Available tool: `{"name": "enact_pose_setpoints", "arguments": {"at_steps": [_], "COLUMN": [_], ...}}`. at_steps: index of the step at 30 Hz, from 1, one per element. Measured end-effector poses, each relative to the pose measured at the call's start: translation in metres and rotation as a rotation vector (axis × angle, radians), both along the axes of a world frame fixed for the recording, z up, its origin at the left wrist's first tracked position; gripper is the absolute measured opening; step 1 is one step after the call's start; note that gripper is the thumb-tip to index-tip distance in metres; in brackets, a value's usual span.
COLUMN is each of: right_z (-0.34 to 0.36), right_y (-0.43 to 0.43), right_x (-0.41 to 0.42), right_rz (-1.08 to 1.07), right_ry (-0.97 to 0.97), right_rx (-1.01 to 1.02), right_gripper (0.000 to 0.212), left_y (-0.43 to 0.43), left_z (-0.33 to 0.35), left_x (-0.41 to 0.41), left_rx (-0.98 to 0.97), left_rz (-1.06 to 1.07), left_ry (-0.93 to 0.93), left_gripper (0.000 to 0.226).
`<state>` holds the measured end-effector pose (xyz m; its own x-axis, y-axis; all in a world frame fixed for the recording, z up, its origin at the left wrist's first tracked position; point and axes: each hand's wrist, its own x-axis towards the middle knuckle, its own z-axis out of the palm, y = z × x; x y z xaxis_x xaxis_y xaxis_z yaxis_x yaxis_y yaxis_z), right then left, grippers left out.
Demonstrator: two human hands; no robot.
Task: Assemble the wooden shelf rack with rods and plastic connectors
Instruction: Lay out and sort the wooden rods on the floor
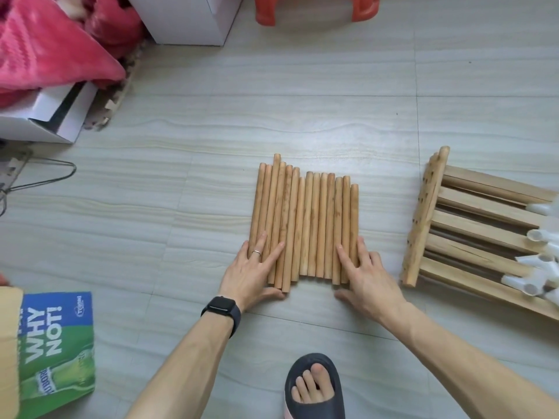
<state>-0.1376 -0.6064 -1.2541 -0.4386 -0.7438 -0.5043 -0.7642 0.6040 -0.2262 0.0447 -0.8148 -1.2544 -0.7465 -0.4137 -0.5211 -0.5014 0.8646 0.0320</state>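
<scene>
Currently the left hand [251,273] lies flat on the near ends of the leftmost rods [308,222], fingers straight and spread, thumb on the floor [211,176] against the rod ends; it grips nothing. The rods lie on the floor in one tight row, side by side and touching, directly ahead of the person and between the two hands. Each long axis runs away from the person; the near ends point at the hands and the far ends are staggered. The right hand [369,276] mirrors the left: straight fingers press on the rightmost rods, thumb on the floor just beside the near ends, nothing held. Both hands bracket the row from its outer edges, so either hand can reach a rod equally; to lift one, fingers would have to curl across the long axis near its near end. Further right, well apart from the rods, lies the slatted panel [423,219] with white connectors [540,260] on it, nearer the right hand
</scene>
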Motion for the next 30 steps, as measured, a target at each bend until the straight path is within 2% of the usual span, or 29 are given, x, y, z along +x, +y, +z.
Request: {"name": "enact_pose_setpoints", "arguments": {"at_steps": [3,7,9,14,18,26,28,30], "right_z": [-0.003,-0.007,-0.008,-0.009,-0.011,-0.009,-0.009,-0.009], "right_y": [-0.003,0.002,0.006,0.005,0.005,0.000,0.002,0.004], "right_x": [-0.004,-0.001,-0.002,-0.009,-0.008,-0.006,-0.005,-0.004], "right_rz": [0.000,0.071,0.116,0.204,0.196,0.119,0.114,0.115], "right_ry": [0.004,0.008,-0.002,0.037,0.064,0.058,0.071,0.076], "right_rx": [-0.046,-0.051,-0.044,-0.041,-0.046,-0.097,-0.113,-0.114], "right_gripper": [0.100,0.118,0.117,0.095,0.089,0.083,0.085,0.087], "left_y": [-0.004,-0.004,-0.004,-0.010,-0.028,-0.037,-0.036,-0.031], "left_z": [0.001,0.000,0.002,0.006,0.011,0.006,0.006,0.006], "left_x": [-0.002,-0.001,-0.002,0.001,0.011,0.013,0.016,0.017], "left_rx": [0.000,-0.016,-0.007,0.033,0.042,-0.037,-0.044,-0.007], "left_rz": [0.027,0.021,-0.005,-0.071,-0.170,-0.198,-0.197,-0.145], "left_ry": [0.026,0.087,0.080,0.026,-0.047,-0.046,-0.027,-0.010], "left_gripper": [0.119,0.103,0.102,0.112,0.115,0.083,0.084,0.096]}}
